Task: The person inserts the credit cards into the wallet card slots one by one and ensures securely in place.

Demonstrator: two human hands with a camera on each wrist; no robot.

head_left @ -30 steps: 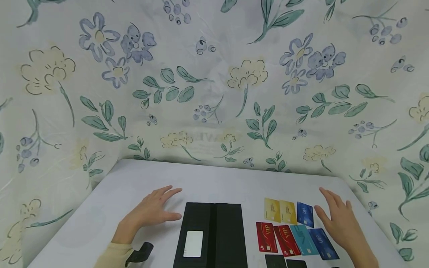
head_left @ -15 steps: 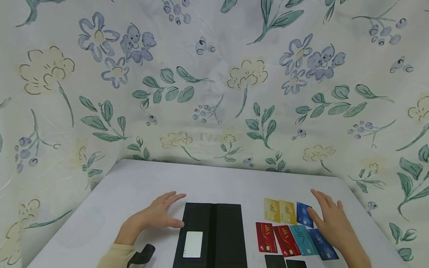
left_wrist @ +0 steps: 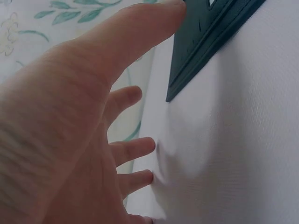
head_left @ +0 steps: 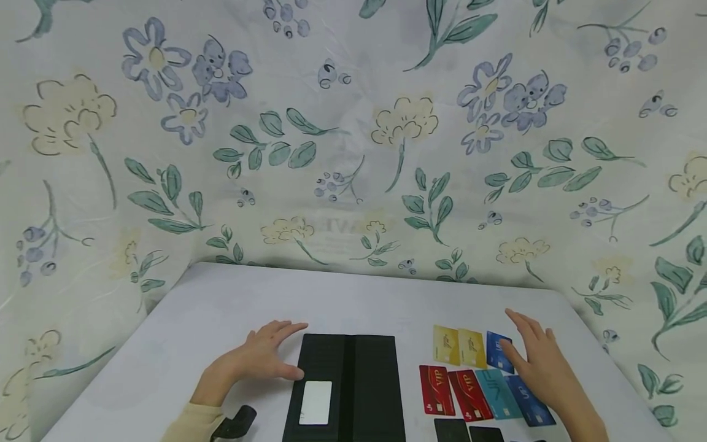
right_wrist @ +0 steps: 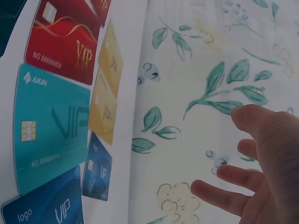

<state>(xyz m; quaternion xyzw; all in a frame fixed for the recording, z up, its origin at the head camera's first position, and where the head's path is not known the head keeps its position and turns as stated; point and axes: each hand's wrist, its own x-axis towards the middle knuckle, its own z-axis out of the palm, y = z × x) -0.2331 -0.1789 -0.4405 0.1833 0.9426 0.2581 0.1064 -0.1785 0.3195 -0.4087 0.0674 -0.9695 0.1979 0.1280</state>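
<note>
A black card wallet (head_left: 377, 387) lies spread flat on the table, a white rectangle (head_left: 315, 403) on its left half. Beside its left edge is my left hand (head_left: 248, 362), fingers spread, thumb right at the edge; the left wrist view shows the thumb overlapping the wallet (left_wrist: 201, 42). My right hand (head_left: 547, 371) holds nothing, its fingers apart near the upper blue card (head_left: 497, 351). Its wrist overlaps the lower blue card (head_left: 527, 399). A teal card (right_wrist: 51, 135) stands out in the right wrist view, alongside a red card (right_wrist: 65, 37) and yellow cards (right_wrist: 103, 105).
More cards lie in rows right of the wallet: two red cards (head_left: 436, 390), and dark cards (head_left: 451, 431) cut off at the bottom. A black strap-like piece (head_left: 239, 422) is at my left wrist. A floral curtain (head_left: 353, 153) hangs behind the white table (head_left: 353, 301).
My left hand has shifted right, bringing the thumb to the wallet's edge. My right hand has moved left, over the blue cards. The wallet and cards keep their arrangement.
</note>
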